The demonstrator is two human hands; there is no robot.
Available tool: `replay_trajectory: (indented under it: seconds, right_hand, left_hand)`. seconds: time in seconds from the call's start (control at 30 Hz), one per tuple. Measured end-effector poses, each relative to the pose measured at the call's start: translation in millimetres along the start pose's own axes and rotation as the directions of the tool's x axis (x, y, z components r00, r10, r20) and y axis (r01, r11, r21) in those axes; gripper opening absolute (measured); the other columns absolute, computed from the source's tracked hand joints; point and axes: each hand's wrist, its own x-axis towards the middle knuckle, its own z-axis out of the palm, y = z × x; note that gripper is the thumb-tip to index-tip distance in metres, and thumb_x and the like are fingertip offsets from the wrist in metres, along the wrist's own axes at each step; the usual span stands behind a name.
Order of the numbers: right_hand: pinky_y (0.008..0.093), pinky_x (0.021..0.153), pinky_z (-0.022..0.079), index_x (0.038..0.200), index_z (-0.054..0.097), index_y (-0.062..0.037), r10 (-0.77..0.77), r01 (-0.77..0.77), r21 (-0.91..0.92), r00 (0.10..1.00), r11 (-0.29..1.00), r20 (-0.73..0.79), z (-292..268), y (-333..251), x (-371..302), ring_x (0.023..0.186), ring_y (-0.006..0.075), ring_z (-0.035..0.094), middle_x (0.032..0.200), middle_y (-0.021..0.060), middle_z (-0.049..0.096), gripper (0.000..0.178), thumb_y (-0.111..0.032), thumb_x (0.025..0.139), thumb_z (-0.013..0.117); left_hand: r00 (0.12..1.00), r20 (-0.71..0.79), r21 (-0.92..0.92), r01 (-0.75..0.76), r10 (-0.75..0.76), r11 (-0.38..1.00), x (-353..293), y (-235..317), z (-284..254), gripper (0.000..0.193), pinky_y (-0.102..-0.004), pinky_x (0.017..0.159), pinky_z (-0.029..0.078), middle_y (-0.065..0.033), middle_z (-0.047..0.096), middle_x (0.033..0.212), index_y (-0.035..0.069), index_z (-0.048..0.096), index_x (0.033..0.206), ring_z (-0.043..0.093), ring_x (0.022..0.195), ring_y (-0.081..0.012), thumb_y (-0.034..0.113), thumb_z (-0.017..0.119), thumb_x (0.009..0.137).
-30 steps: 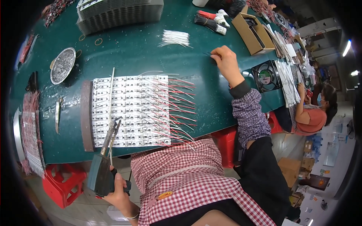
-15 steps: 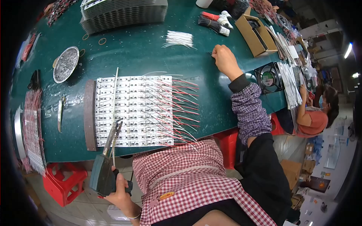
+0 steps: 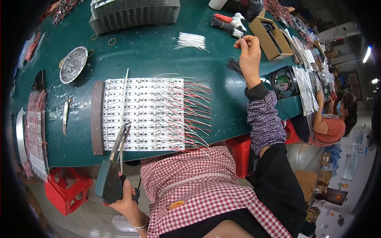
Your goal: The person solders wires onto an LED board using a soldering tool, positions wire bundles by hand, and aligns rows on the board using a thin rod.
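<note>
My left hand (image 3: 127, 200) is wrapped round a green and black soldering gun (image 3: 108, 180) by its handle. The gun's metal tip lies over a panel of white LED circuit boards (image 3: 143, 115), where red and white wires (image 3: 197, 115) stick out past the right edge. Across the panel runs a thin white stick (image 3: 126, 89), its lower end by the tip. Raised over the table at the right, my right hand (image 3: 250, 55) has thumb and fingers pinched together; what they hold is too small to make out. Just left of its wrist lies a bundle of black wires (image 3: 235, 65).
A brown bar (image 3: 97, 119) borders the panel's left side. Beyond are a metal bowl (image 3: 74, 65), tweezers (image 3: 65, 119), white wires (image 3: 191, 41) and a stack of grey panels (image 3: 135, 18). At right stand a cardboard box (image 3: 272, 39) and a black fan (image 3: 283, 82); a co-worker (image 3: 331, 123) sits farther right.
My right hand has moved up and slightly right, uncovering the black wire bundle. My left hand and the soldering gun stay almost where they were. The whole view has shifted slightly.
</note>
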Motion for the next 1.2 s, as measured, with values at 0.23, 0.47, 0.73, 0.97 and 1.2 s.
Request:
replay_trajectory:
  seconds: [0.23, 0.47, 0.73, 0.97, 1.2]
  right_hand:
    - [0.0320, 0.062, 0.052, 0.088, 0.064, 0.0011, -0.004, 0.085, -0.150, 0.883, 0.985, 0.470, -22.4, -35.8, -5.6, 0.064, 0.0212, 0.062, 0.083, 0.0137, 0.063, 0.004, 0.001, 0.085, 0.061]
    - [0.0438, 0.070, 0.055, 0.082, 0.065, 0.0002, -0.001, 0.657, -0.456, 0.571, 0.600, 0.821, -31.9, -52.9, -10.5, 0.081, 0.0342, 0.066, 0.085, 0.0199, 0.064, 0.010, 0.000, 0.072, 0.062]
    - [0.0382, 0.061, 0.056, 0.070, 0.067, -0.0053, -0.033, 0.739, -0.406, 0.500, 0.538, 0.866, -0.8, -35.2, -23.7, 0.071, 0.0297, 0.069, 0.072, 0.0134, 0.066, 0.003, -0.003, 0.067, 0.067]
    - [0.0307, 0.054, 0.049, 0.070, 0.070, -0.0090, -0.019, 0.841, -0.475, 0.496, 0.260, 0.868, 4.0, -51.5, -41.6, 0.069, 0.0229, 0.062, 0.074, 0.0100, 0.063, 0.004, -0.008, 0.066, 0.070]
    - [0.0307, 0.058, 0.049, 0.074, 0.072, -0.0093, 0.041, 0.848, -0.457, 0.464, 0.268, 0.885, 12.2, -49.8, -55.3, 0.080, 0.0237, 0.062, 0.083, 0.0104, 0.062, 0.008, -0.012, 0.067, 0.070]
  left_hand:
    - [1.000, -0.006, 0.039, -0.026, 0.026, 0.999, -0.8, 2.4, 0.7, 0.032, -0.0232, 0.045, 0.037, -0.0139, 0.065, 0.097, -0.010, 0.057, 0.113, 0.047, 0.052, -0.0098, -0.009, 0.062, 0.081]
    - [0.992, 0.123, 0.020, -0.040, 0.037, 0.999, 2.2, 4.8, -5.5, 0.037, -0.0237, 0.047, 0.041, -0.0149, 0.066, 0.099, -0.007, 0.059, 0.117, 0.054, 0.058, -0.0135, -0.015, 0.063, 0.082]
    - [0.995, 0.090, 0.167, 0.037, -0.053, 0.985, -4.0, 13.4, -6.1, 0.024, -0.0253, 0.043, 0.038, -0.0079, 0.065, 0.076, -0.003, 0.064, 0.108, 0.051, 0.051, -0.0118, -0.004, 0.068, 0.085]
    - [0.992, 0.098, 0.272, 0.054, -0.084, 0.961, -1.6, 2.6, -14.6, 0.013, -0.0272, 0.038, 0.031, -0.0025, 0.059, 0.064, 0.004, 0.069, 0.100, 0.045, 0.043, -0.0098, 0.012, 0.069, 0.089]
    - [0.996, 0.080, -0.069, 0.043, -0.037, 0.997, -7.5, 5.0, -8.2, 0.035, -0.0230, 0.045, 0.037, -0.0142, 0.063, 0.101, -0.010, 0.054, 0.117, 0.047, 0.052, -0.0100, -0.009, 0.060, 0.082]
